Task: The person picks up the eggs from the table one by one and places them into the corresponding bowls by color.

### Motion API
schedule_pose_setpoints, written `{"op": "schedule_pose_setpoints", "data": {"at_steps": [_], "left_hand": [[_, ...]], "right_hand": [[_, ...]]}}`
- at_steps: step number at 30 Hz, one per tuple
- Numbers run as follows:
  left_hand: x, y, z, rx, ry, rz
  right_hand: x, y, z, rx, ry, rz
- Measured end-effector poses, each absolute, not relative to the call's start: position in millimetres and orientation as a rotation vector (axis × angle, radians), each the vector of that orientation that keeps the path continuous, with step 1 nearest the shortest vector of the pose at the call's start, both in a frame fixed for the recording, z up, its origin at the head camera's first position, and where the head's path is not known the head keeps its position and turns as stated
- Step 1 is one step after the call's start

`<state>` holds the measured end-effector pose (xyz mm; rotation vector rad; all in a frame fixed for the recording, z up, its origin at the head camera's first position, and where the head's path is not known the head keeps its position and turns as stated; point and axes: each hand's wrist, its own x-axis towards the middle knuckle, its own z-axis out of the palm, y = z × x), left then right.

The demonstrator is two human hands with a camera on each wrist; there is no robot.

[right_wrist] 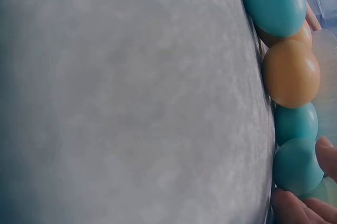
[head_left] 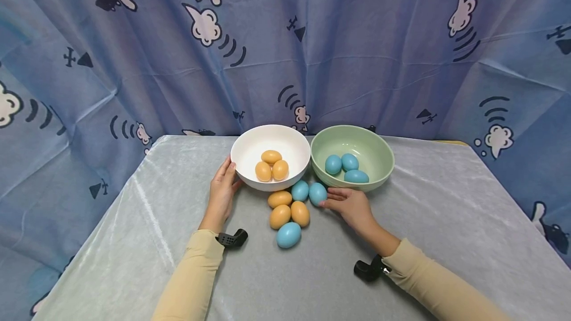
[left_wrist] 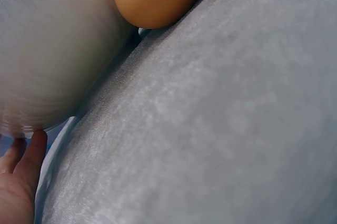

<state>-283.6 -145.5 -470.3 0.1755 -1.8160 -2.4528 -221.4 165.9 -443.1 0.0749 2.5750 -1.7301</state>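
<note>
Blue, smooth, egg-shaped piece (head_left: 317, 194) is pinched between thumb and fingers of the right hand (head_left: 351, 208), just in front of a glossy pale-green round bowl (head_left: 379, 156); forearm slants in from lower right. Left hand (head_left: 220, 193) lays extended fingers against the outer wall of a glossy white round bowl (head_left: 244, 151), without clenching. White bowl contains three smooth orange eggs (head_left: 280, 170); green bowl, three blue eggs (head_left: 356, 176). Three orange and two further blue eggs cluster on the soft-napped grey cloth (head_left: 348, 271). Behind: creased blue printed curtain (head_left: 357, 53).
</note>
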Motion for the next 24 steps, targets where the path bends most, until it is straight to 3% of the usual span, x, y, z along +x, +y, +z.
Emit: {"op": "schedule_pose_setpoints", "data": {"at_steps": [24], "left_hand": [[-284.8, -145.3, -471.1, 0.186, -1.822, -2.448]], "right_hand": [[-223.2, 160.7, -436.8, 0.146, 2.712, -1.531]]}}
